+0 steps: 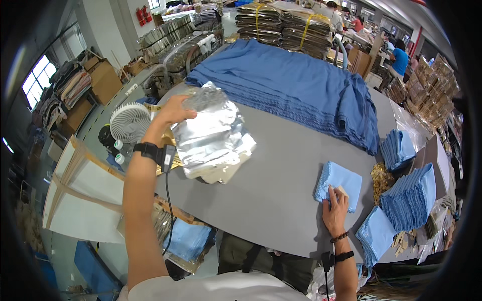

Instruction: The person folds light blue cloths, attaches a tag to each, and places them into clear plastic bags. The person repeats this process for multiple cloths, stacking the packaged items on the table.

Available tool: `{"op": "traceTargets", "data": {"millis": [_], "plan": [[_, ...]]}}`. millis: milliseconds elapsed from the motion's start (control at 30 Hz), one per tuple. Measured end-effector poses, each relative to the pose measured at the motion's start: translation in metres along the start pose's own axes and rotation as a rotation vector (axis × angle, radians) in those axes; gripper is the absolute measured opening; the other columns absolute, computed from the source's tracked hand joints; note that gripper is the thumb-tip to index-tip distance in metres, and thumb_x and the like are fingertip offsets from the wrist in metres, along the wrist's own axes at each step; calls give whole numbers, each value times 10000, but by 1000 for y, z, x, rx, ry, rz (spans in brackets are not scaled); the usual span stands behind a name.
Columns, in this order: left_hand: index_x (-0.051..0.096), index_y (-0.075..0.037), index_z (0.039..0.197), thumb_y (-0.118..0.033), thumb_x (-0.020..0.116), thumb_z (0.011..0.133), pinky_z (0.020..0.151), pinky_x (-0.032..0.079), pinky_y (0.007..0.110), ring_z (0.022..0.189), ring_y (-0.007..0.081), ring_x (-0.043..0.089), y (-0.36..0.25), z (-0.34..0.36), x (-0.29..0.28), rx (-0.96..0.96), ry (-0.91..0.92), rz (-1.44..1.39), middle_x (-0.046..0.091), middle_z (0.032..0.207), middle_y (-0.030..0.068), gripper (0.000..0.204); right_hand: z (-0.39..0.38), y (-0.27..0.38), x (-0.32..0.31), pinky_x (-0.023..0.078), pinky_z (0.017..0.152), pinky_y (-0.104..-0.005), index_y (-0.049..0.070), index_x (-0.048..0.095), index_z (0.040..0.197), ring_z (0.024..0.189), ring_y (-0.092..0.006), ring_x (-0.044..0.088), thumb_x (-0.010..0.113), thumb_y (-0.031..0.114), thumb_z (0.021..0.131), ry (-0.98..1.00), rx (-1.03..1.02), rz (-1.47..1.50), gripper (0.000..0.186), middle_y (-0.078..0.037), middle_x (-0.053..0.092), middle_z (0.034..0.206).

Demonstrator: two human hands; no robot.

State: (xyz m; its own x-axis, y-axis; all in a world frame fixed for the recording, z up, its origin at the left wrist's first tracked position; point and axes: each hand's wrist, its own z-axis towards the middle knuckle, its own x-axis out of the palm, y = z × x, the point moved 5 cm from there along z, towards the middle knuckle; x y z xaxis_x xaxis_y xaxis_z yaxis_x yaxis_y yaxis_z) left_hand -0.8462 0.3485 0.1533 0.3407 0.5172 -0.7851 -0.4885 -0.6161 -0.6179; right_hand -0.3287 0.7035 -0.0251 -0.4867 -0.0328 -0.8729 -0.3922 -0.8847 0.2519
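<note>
My left hand [175, 111] grips the upper edge of a shiny silver plastic bag [213, 133], which may be several layered together; its lower end reaches over the grey table. At the right, my right hand [335, 213] is on a folded light blue cloth [346, 175] with a stitched edge, thumb at its near edge and fingers bent over the top. A small tan card [343, 190] shows by those fingertips. Part of the cloth is hidden under the hand.
A wide dark blue cloth pile [286, 80] covers the table's far side. Folded light blue cloths [409, 195] stand stacked at the right, beside a heap of small golden pieces [381, 180]. A white fan [130, 123] stands left. Wrapped bundles [258, 25] lie beyond; people work farther off.
</note>
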Motion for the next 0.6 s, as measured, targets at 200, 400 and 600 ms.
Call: {"op": "traceTargets", "data": {"millis": [200, 400, 600], "plan": [[618, -99, 1498, -301, 910, 776, 1178, 398, 546, 1435, 372, 518, 31, -7, 17, -49, -615, 679, 552, 1540, 215, 805, 0, 9, 2, 415, 1046, -529, 123, 544, 1549, 1307, -404, 517, 705, 101, 946, 8, 30, -54, 625, -168, 571, 1410], [386, -164, 1662, -495, 782, 913, 1212, 234, 716, 1558, 433, 303, -8, -73, 135, 159, -194, 288, 344, 1686, 213, 909, 1, 8, 4, 415, 1044, -529, 107, 543, 1539, 1342, -398, 491, 689, 106, 965, 35, 33, -89, 592, -171, 553, 1442], [352, -253, 1681, -581, 751, 917, 1240, 208, 705, 1535, 451, 345, 18, -91, 161, 157, -266, 604, 392, 1670, 196, 922, 1, 8, 4, 418, 1059, -530, 114, 541, 1539, 1353, -390, 493, 691, 122, 978, 62, 30, -109, 581, -141, 564, 1446]]}}
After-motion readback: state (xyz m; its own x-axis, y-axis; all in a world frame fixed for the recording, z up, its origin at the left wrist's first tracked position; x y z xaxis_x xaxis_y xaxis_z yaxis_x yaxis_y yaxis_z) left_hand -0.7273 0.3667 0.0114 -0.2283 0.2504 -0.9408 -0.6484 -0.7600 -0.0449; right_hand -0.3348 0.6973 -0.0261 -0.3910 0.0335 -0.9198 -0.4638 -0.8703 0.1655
